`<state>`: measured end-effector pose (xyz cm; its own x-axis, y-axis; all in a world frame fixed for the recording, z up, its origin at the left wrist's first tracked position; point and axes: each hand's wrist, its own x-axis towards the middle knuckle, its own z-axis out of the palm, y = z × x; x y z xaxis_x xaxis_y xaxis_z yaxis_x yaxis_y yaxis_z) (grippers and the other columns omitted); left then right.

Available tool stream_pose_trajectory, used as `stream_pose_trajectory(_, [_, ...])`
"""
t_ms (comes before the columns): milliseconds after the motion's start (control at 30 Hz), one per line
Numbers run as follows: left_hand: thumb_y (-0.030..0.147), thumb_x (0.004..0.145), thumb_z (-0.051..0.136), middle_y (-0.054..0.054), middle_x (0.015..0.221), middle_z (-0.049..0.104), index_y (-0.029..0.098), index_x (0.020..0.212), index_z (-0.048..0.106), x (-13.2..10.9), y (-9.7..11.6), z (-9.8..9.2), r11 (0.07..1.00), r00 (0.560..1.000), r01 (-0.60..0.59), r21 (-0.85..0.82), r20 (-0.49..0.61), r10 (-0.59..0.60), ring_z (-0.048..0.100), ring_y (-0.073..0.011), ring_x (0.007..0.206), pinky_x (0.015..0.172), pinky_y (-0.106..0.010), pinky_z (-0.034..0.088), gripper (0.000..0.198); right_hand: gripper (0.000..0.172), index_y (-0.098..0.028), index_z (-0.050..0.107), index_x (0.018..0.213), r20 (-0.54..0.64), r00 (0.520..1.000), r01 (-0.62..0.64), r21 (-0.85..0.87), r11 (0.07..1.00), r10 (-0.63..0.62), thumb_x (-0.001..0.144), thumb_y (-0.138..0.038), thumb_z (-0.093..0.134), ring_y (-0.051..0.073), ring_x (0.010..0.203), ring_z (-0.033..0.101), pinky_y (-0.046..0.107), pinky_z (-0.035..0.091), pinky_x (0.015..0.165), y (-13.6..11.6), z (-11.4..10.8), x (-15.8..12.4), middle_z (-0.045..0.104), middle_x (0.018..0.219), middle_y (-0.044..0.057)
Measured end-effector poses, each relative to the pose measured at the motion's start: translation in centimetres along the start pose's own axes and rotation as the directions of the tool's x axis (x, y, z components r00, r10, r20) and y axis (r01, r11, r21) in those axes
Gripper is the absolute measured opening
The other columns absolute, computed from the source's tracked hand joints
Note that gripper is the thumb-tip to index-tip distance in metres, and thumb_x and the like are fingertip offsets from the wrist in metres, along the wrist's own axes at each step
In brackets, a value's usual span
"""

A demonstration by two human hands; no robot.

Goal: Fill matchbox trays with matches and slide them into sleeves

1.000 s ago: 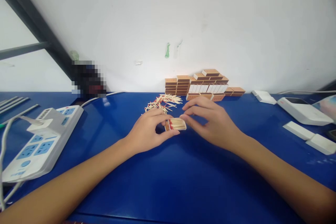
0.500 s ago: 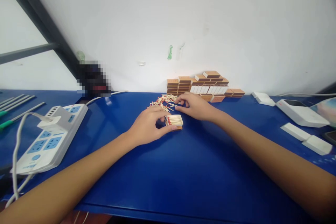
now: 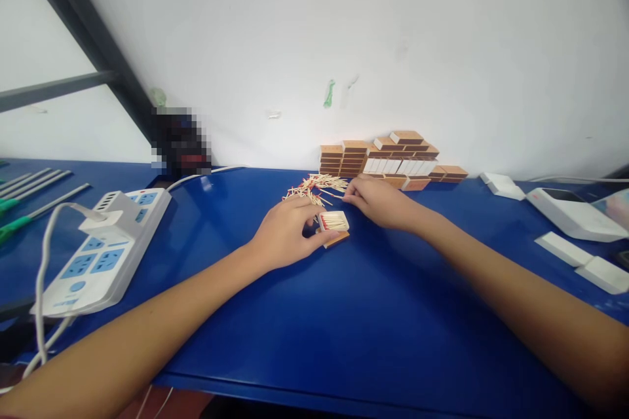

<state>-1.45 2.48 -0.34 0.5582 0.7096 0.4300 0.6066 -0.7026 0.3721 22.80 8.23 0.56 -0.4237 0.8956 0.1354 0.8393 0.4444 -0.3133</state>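
While matchbox [image 3: 339, 239] is gripped by L hand [image 3: 287, 230], loose matches [image 3: 323, 182] shd be added heads aligned. R hand [image 3: 377, 201] is bunched at pile's edge; hold can't be told

"State of the wall [image 3: 246, 33]?"
"Pale, bearing a green patch [image 3: 329, 93] and a whitish scuff [image 3: 274, 114]."
"Furniture?"
"Glossy blue table [image 3: 319, 340] meeting the wall; dark bar [image 3: 69, 19] slanting at left."
"Below the front edge?"
"Reddish surface [image 3: 189, 400]; cannot confirm floor."
"Light?"
"Soft, even."
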Motion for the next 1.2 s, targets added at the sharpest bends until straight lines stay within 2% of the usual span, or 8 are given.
stream_pose_trajectory(200, [0.051,0.095,0.069,-0.001,0.076,0.061,0.019,0.095,0.073,0.0,0.2,0.1,0.999,0.999,0.002,-0.046,-0.033,-0.003,0.056,-0.0172,0.075,0.071,-0.031,0.042,0.032,0.021,-0.021,0.058,0.090,-0.020,0.986,0.164,0.180,0.970,-0.163,0.103,-0.035,0.048,0.021,0.080,0.055,0.033,0.041,0.072,-2.0,-1.8,-3.5,0.062,0.088,0.006])
stream_pose_trajectory(333, [0.054,0.095,0.068,-0.001,0.078,0.063,0.020,0.098,0.074,0.0,0.6,0.2,0.997,0.999,-0.003,-0.074,-0.044,0.000,0.058,-0.0173,0.078,0.072,-0.031,0.042,0.035,0.021,-0.022,0.057,0.092,0.013,0.983,0.174,0.233,0.957,-0.182,0.104,-0.034,0.045,0.019,0.080,0.055,0.033,0.040,0.069,-3.4,-2.2,-5.2,0.062,0.094,0.006])
stream_pose_trajectory(567, [0.048,0.095,0.071,0.000,0.079,0.062,0.021,0.107,0.075,0.0,1.1,0.1,0.994,0.999,-0.036,-0.099,-0.040,0.032,0.057,-0.0168,0.077,0.076,-0.032,0.045,0.030,0.017,-0.023,0.058,0.091,0.028,0.980,0.184,0.240,0.953,-0.196,0.104,-0.032,0.051,0.019,0.082,0.056,0.032,0.042,0.069,-3.1,-1.8,-5.6,0.062,0.096,0.006])
stream_pose_trajectory(900, [0.049,0.094,0.071,0.000,0.080,0.062,0.021,0.111,0.075,-0.1,0.9,0.2,0.995,0.999,-0.036,-0.089,-0.007,0.035,0.058,-0.0178,0.080,0.078,-0.033,0.045,0.033,0.014,-0.022,0.065,0.093,-0.125,0.964,0.255,0.195,0.947,-0.234,0.101,-0.030,0.056,0.017,0.076,0.055,0.031,0.043,0.068,-3.0,-1.3,-5.8,0.061,0.093,0.005])
stream_pose_trajectory(967, [0.049,0.094,0.072,0.000,0.079,0.060,0.022,0.111,0.075,-0.1,1.0,0.2,0.997,1.000,-0.015,-0.080,-0.003,0.015,0.057,-0.0178,0.079,0.076,-0.033,0.045,0.032,0.015,-0.021,0.066,0.093,-0.206,0.955,0.248,0.163,0.955,-0.213,0.100,-0.031,0.057,0.017,0.073,0.054,0.031,0.042,0.066,-2.5,-1.3,-5.4,0.060,0.085,0.004])
stream_pose_trajectory(1067, [0.051,0.094,0.071,0.001,0.075,0.057,0.021,0.110,0.075,-0.3,1.4,0.2,0.996,1.000,-0.023,-0.091,0.015,0.024,0.055,-0.0170,0.074,0.073,-0.032,0.043,0.034,0.016,-0.021,0.066,0.088,-0.286,0.953,0.149,0.168,0.974,-0.097,0.097,-0.033,0.060,0.016,0.067,0.052,0.031,0.040,0.064,-1.2,-1.2,-4.1,0.060,0.076,0.002])
stream_pose_trajectory(1133, [0.052,0.094,0.071,0.001,0.075,0.057,0.021,0.107,0.076,-0.4,1.8,0.2,0.992,0.998,-0.038,-0.118,0.038,0.042,0.055,-0.0165,0.073,0.070,-0.031,0.043,0.034,0.017,-0.021,0.067,0.084,-0.253,0.967,0.063,0.200,0.978,-0.010,0.094,-0.034,0.062,0.016,0.064,0.052,0.031,0.040,0.062,-0.3,-0.9,-2.9,0.062,0.074,0.002])
stream_pose_trajectory(1200, [0.053,0.094,0.070,0.001,0.074,0.057,0.021,0.105,0.076,-0.4,2.0,0.1,0.994,1.000,0.002,-0.106,0.016,-0.001,0.055,-0.0168,0.072,0.070,-0.031,0.042,0.035,0.018,-0.020,0.068,0.083,-0.194,0.980,0.005,0.211,0.978,0.037,0.092,-0.035,0.063,0.016,0.063,0.053,0.031,0.040,0.061,0.1,-0.5,-1.6,0.064,0.072,0.002])
